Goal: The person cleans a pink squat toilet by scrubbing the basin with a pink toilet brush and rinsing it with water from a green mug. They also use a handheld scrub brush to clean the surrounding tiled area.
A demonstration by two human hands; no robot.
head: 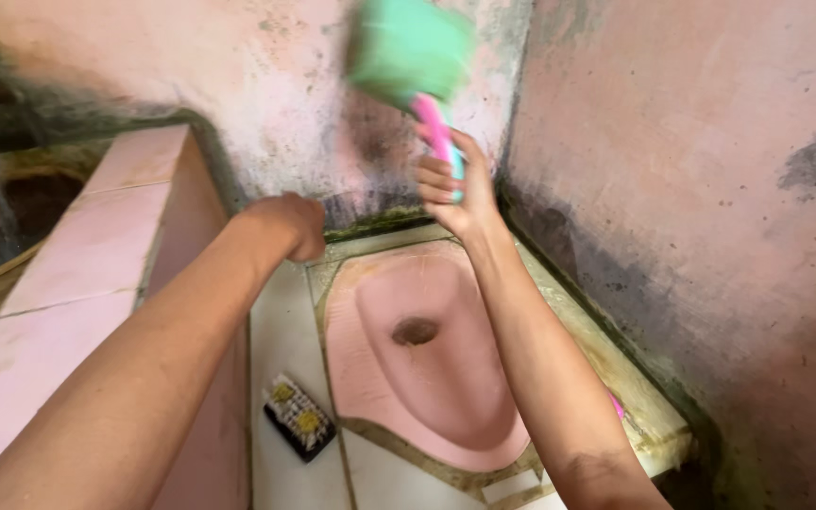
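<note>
Holding the green dipper (411, 52) high over the pink squat toilet (422, 349), your right hand (450, 189) grips its pink handle; keep it firm, aim at the bowl. Left hand (285, 225) fisted, empty.
</note>
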